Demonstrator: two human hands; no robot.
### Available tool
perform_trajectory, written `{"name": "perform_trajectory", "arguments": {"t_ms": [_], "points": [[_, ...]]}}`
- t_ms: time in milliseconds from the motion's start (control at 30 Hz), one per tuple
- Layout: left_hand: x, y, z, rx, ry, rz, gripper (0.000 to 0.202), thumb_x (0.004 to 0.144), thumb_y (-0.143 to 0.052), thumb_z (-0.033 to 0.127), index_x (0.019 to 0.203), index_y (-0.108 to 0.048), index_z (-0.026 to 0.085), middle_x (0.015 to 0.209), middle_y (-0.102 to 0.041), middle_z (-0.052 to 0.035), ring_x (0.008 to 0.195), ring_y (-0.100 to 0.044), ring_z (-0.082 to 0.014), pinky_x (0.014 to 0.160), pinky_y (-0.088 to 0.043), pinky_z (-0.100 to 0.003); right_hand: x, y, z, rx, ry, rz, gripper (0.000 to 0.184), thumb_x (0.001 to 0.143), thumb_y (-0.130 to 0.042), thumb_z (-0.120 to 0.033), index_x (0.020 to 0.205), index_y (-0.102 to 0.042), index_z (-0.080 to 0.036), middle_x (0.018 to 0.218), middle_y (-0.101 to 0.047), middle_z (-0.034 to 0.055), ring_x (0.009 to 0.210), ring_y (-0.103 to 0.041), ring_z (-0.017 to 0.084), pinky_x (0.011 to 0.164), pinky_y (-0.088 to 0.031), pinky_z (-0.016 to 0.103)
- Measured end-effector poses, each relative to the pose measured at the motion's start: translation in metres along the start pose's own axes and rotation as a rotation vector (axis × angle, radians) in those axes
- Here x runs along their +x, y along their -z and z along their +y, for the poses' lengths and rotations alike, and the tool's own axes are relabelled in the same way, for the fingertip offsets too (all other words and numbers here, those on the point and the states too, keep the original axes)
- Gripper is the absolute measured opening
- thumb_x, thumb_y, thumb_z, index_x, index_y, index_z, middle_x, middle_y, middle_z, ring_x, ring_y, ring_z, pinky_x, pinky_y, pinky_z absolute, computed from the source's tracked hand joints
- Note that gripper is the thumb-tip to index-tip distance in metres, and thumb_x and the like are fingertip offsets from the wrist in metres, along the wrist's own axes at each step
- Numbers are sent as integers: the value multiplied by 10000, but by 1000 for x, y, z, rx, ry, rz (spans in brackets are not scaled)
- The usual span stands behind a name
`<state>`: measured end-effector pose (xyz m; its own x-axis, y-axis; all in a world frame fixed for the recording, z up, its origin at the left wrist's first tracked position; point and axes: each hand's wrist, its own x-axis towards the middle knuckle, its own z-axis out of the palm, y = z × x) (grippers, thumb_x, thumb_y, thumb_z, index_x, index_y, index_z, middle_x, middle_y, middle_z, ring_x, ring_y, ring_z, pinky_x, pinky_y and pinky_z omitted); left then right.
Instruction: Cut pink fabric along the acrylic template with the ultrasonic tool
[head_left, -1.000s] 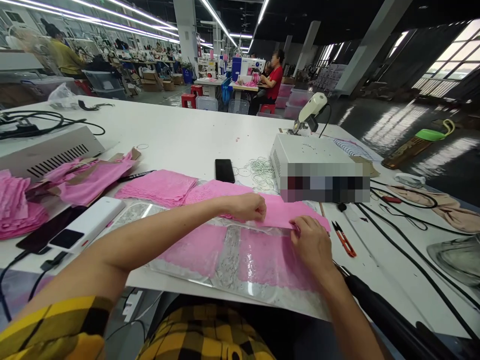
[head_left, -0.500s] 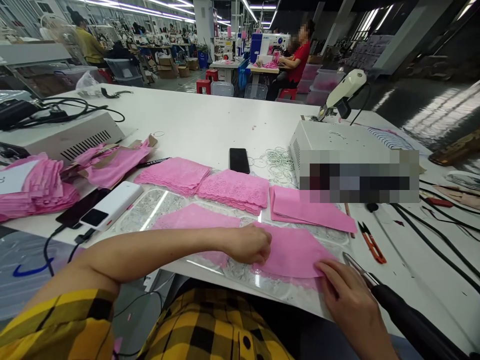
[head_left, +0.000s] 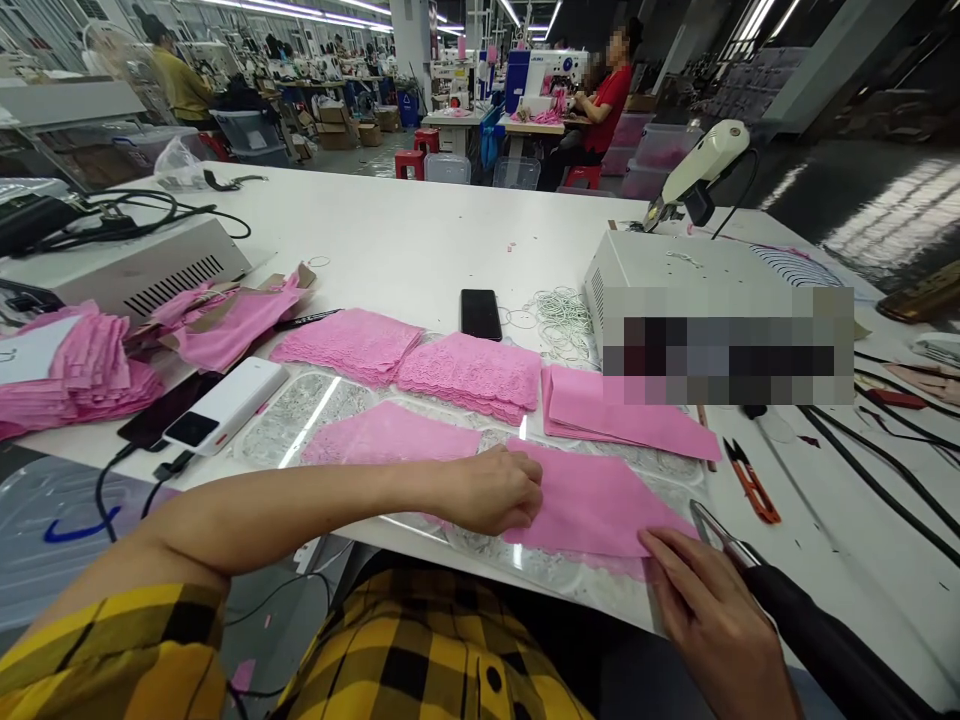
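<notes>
A pink fabric piece [head_left: 592,505] lies on a clear plastic sheet [head_left: 300,410] at the table's near edge. My left hand [head_left: 495,490] rests on its left edge with the fingers curled and pinching the cloth. My right hand [head_left: 705,610] lies with fingers stretched flat on the piece's lower right corner. A pink lace piece [head_left: 390,438] lies to the left under my forearm. Behind are two stacks of pink lace [head_left: 349,343] [head_left: 472,372] and a stack of plain pink pieces [head_left: 622,415].
A black-handled tool [head_left: 817,630] lies by my right hand, red snips [head_left: 750,480] beyond it. A white machine box [head_left: 712,300] stands at right, a phone [head_left: 480,314] and power bank [head_left: 225,405] on the table, another grey box [head_left: 127,265] and pink stacks [head_left: 75,370] left. Seated workers at the back.
My hands drew one pink piece off the far stack toward me and laid it on the plastic sheet. Over the last half second they barely moved.
</notes>
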<state>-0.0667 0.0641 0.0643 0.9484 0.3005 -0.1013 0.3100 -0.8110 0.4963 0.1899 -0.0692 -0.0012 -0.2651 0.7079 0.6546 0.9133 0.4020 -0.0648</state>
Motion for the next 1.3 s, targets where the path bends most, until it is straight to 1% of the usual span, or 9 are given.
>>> {"name": "perform_trajectory", "arguments": {"t_ms": [67, 167, 267, 467, 600, 667, 767, 967, 1300], "points": [[-4, -2, 4, 27, 1, 5, 70, 839, -703, 203, 797, -662, 164, 906, -631, -39, 847, -572, -174, 799, -421, -297, 1, 1, -1, 10, -18, -4, 309, 934, -531, -207, 1225, -627, -251, 974, -700, 47, 875, -665, 195, 852, -507, 352], [-9, -7, 7, 131, 8, -11, 172, 802, -760, 287, 835, -648, 161, 943, -631, -50, 871, -567, -196, 821, -408, -324, 2, 2, -3, 31, -51, 5, 290, 929, -541, -191, 1193, -640, -260, 973, -702, 34, 881, -667, 184, 863, -510, 342], [-11, -9, 7, 197, 11, -4, 101, 863, -686, 225, 798, -634, 168, 935, -626, -47, 838, -555, -178, 811, -399, -311, 1, 3, -5, 29, -72, 8, 273, 926, -549, -175, 1174, -644, -240, 979, -703, 43, 891, -665, 189, 907, -493, 362], [-11, -9, 6, 203, 10, 9, 163, 895, -612, 160, 732, -614, 162, 900, -620, -42, 794, -544, -163, 783, -400, -298, -4, 2, -4, 31, -78, -5, 303, 924, -555, -169, 1212, -613, -243, 995, -697, 50, 898, -659, 194, 920, -480, 367], [-15, -9, 8, 186, 9, 6, 80, 864, -669, 207, 801, -645, 164, 950, -628, -47, 851, -562, -175, 829, -405, -306, -6, 1, -1, 28, -35, 3, 303, 927, -557, -190, 1225, -607, -217, 997, -697, 64, 896, -655, 197, 903, -478, 349], [-17, -11, 8, 212, 9, 3, 88, 864, -676, 238, 823, -650, 164, 989, -632, -55, 879, -562, -185, 836, -405, -317, -6, 0, 1, 20, -5, 9, 300, 930, -554, -195, 1225, -606, -203, 993, -700, 69, 895, -653, 196, 907, -475, 345], [-18, -13, 9, 250, 12, 19, 110, 896, -632, 221, 807, -651, 160, 994, -639, -59, 875, -559, -186, 822, -407, -321, -6, 0, 2, 8, 25, 13, 293, 922, -565, -160, 1210, -612, -193, 984, -708, 64, 902, -659, 190, 904, -481, 335], [-17, -10, 9, 161, 15, 36, 129, 905, -600, 165, 805, -679, 146, 976, -648, -61, 870, -579, -170, 846, -433, -293, -3, 1, 0, -16, 38, 31, 230, 910, -577, -124, 1132, -634, -140, 969, -698, 87, 888, -655, 190, 900, -482, 346], [-15, -7, 6, -1, 17, 83, 149, 785, -636, 48, 689, -689, 148, 878, -651, -44, 815, -601, -152, 827, -450, -265, -3, 0, 0, 11, 12, 47, 215, 921, -557, -131, 1122, -630, -154, 971, -678, 75, 883, -640, 188, 940, -458, 375]]}}
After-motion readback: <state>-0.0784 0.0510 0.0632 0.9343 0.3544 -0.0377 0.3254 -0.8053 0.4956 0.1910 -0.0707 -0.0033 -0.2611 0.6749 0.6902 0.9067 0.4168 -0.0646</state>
